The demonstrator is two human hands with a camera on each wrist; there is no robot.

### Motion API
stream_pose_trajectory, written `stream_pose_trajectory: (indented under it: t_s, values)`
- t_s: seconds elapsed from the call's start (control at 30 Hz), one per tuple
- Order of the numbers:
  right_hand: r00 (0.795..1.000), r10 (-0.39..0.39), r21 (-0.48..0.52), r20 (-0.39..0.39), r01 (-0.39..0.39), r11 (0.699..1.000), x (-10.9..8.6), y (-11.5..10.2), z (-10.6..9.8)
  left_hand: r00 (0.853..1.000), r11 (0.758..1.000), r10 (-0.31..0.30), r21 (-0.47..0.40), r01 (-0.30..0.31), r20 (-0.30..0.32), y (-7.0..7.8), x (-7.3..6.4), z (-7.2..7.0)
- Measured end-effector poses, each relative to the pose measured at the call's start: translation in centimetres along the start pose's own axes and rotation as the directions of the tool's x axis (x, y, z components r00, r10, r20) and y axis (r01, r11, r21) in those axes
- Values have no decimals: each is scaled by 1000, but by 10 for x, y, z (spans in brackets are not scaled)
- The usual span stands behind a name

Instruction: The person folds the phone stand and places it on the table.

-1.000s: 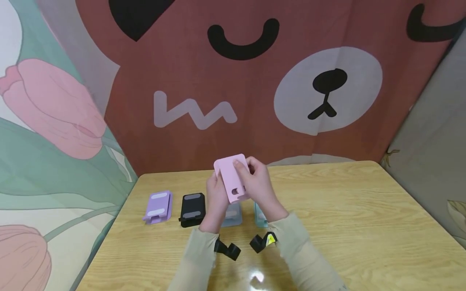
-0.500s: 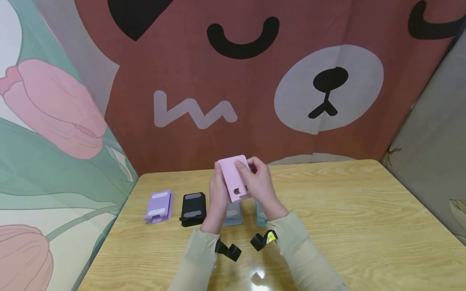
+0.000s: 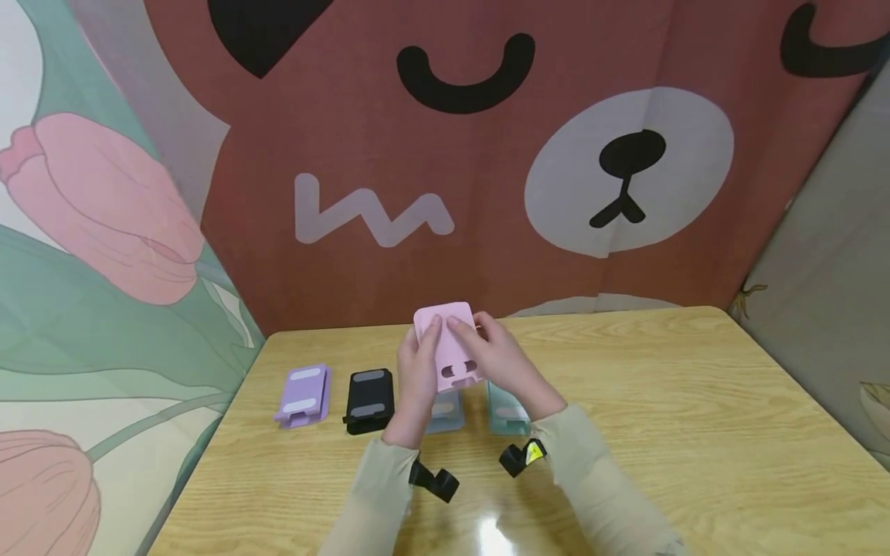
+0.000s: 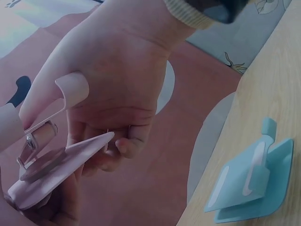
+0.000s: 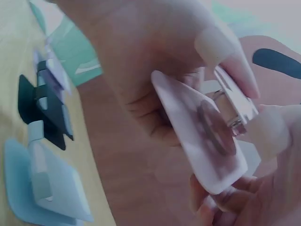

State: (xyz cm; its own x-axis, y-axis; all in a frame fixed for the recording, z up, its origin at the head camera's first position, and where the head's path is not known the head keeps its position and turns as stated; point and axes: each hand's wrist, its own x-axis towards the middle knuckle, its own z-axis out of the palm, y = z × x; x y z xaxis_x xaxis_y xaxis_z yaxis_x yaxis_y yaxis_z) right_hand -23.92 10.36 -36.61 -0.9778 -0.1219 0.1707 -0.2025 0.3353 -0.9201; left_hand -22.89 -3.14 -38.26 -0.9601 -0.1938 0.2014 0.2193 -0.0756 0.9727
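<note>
A pink folding phone stand [image 3: 450, 353] is held up over the far side of the table by both hands. My left hand [image 3: 416, 378] grips its left edge and my right hand [image 3: 509, 361] its right edge, with both thumbs lying on the upper panel. In the left wrist view the pink stand [image 4: 70, 165] shows a hinged arm between its flat base and the panel, a gap separating the two. From the right wrist, a round disc on the inside of the base [image 5: 188, 141] is visible. Fingers behind the stand are partly hidden.
Similar folded stands lie in a row on the wooden table [image 3: 660, 432]: purple [image 3: 304, 394], black [image 3: 370, 400], grey-blue [image 3: 446, 413] partly covered by the left hand, and teal [image 3: 506, 409] beside the right wrist. A printed bear cloth [image 3: 487, 255] hangs behind the table.
The left thumb has come from the stand's side onto its upper panel. The stand has turned slightly and sits a little lower. The right forearm has shifted right, uncovering more of the teal stand.
</note>
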Motion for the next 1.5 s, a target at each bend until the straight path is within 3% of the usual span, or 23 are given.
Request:
stream_pose_trajectory:
  t_s: [0.13, 0.37, 0.6, 0.87, 1.0, 1.5]
  values:
    - [1000, 9, -17, 24, -9, 1000, -2, 3, 2, 999, 999, 28, 23, -29, 14, -1, 0, -1]
    - [1000, 10, 5, -29, -10, 1000, -5, 4, 6, 999, 998, 37, 52, -39, 25, -3, 1, 0]
    - [993, -7, 74, -119, 16, 997, -10, 2, 5, 998, 998, 56, 31, -56, -8, -2, -1, 9]
    - [985, -47, 56, -165, 57, 997, -9, 4, 7, 999, 998, 31, 55, -30, -11, 0, -2, 8]
    - [984, -51, 37, -173, 59, 998, -9, 6, 7, 1000, 998, 25, 57, -24, -9, -2, -1, 7]
    - [991, -26, 60, -133, 34, 998, -9, 10, 3, 996, 991, 93, 102, -91, -11, -9, -1, 9]
